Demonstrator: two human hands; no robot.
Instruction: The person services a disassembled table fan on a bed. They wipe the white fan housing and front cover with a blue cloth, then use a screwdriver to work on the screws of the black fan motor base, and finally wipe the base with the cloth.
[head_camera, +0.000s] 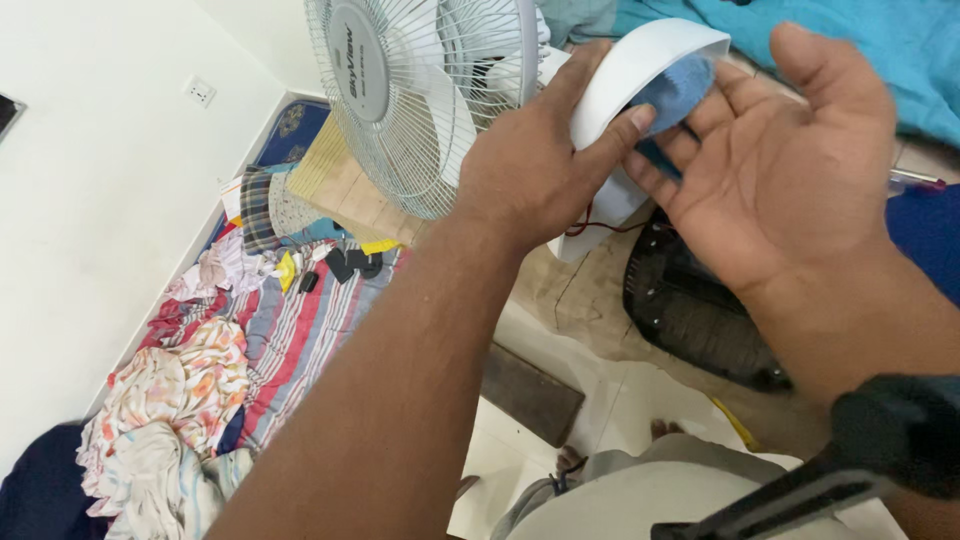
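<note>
My left hand grips the white rear housing of a white table fan, thumb on its rim. The fan's wire grille with a grey centre cap faces left. My right hand presses a small blue cloth against the inside of the white housing with its fingers; the palm faces the camera. A red wire hangs below the housing. A black wristband sits on my right wrist.
A striped mattress with crumpled patterned clothes lies along the white wall at left. A black fan grille rests on the floor. Turquoise fabric is at top right. Small black parts lie on the mattress.
</note>
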